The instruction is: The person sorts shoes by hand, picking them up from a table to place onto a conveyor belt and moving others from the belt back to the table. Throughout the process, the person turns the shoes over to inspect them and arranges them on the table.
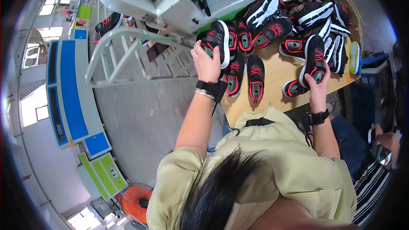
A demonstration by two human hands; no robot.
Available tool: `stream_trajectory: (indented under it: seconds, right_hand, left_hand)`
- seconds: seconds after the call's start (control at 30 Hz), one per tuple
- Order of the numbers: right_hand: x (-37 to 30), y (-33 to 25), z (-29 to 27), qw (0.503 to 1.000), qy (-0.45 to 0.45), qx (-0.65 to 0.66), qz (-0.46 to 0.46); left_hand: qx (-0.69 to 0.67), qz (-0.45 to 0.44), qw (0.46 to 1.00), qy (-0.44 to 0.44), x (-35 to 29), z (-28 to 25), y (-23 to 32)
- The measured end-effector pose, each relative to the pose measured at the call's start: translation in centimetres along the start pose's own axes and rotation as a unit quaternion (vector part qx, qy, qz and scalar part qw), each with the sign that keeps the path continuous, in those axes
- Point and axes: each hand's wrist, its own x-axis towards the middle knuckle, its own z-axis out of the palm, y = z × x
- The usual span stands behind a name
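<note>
- Shows a grey workshop floor (145, 115), with a pale metal rack (123, 55) to the left of a wooden table (271, 63) crowded with black-and-red sneakers (273, 31).
- Clasps one sneaker (219, 38) in the left hand (207, 63), thumb along the white sole, fingers wrapped around the heel end, raised at the table's left side.
- Pinches a second sneaker (314, 55) by its heel in the right hand (318, 86), toe pointing away, tilted just beside the heap.
- Seems mid-handling, both sneakers apparently lifted together.
- Calls, by judgement, for steady heel grips and care around neighbouring pairs.
</note>
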Motion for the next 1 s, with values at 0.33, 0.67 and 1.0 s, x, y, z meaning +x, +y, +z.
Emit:
stream_trajectory:
  seconds: [0.33,0.67,1.0]
  right_hand:
    - [-3.0,0.1,-0.9,0.988,0.008,0.126,0.091]
    - [-1.5,-2.1,-2.0,0.985,0.023,0.127,0.114]
    - [17.2,-15.4,5.5,0.966,-0.047,-0.006,-0.253]
  left_hand:
    - [0.164,-0.083,0.983,0.008,3.9,2.3,-4.0]
    - [0.011,0.231,0.946,-0.228,3.5,14.4,6.1]
    - [-0.315,-0.009,0.936,-0.159,12.7,0.6,10.3]
